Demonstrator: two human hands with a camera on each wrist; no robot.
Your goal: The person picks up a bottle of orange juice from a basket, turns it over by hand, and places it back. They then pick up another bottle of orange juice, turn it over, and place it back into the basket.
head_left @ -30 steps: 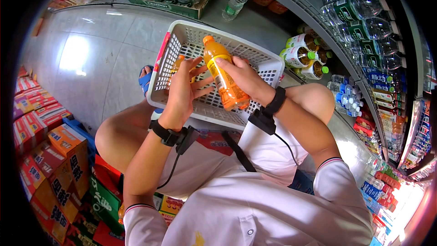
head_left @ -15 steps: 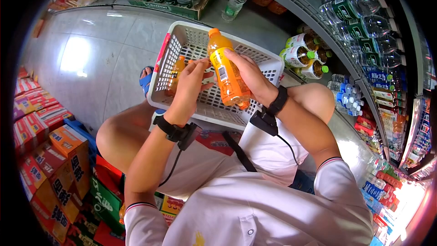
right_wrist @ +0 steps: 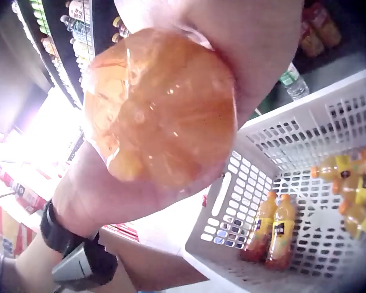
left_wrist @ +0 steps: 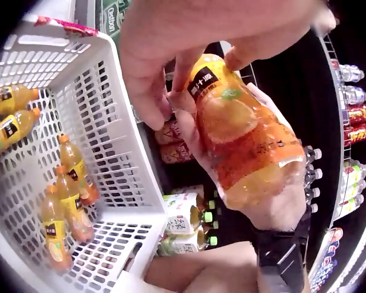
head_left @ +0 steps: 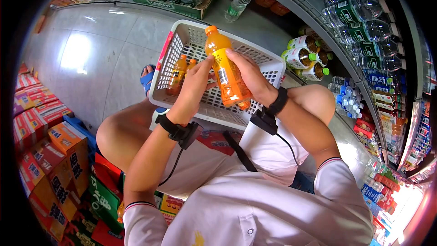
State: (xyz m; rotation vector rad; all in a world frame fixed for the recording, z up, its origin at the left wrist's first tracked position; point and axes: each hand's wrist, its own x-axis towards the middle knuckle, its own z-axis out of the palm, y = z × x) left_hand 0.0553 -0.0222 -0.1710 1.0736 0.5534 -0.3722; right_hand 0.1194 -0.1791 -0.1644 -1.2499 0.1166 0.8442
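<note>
"Looking down from the head view, what do we see in hand?"

"We see one orange bottle [head_left: 223,70], tilted above the white basket [head_left: 274,66], its orange cap [head_left: 210,29] toward the far side and its base toward the near side."

"How does the right hand [head_left: 250,77] meet it?"

"Its fingers curve round the right side, spread only as wide as the bottle's body, and its thumb lies on the yellow label [head_left: 221,59]. So we call that a firm hold."

"And the left hand [head_left: 196,81]?"

"It reaches in from the left, fingertips at the bottle's upper part. We see those fingers partly bent, but we cannot tell whether they pinch it."

"What do we find inside the basket?"

"Other bottles [left_wrist: 73,209] with orange caps: the left wrist view shows us three side by side and at least two more well apart from them."

"And around it?"

"We have green-capped bottles [head_left: 298,58] on the right, a green carton [head_left: 170,8] of clear bottles on the far side, and a lone clear bottle [head_left: 238,6] just right of that carton. Stacked boxes [head_left: 57,173] stand near left, and a blue sandal [head_left: 146,82] shows just left of the basket."
</note>
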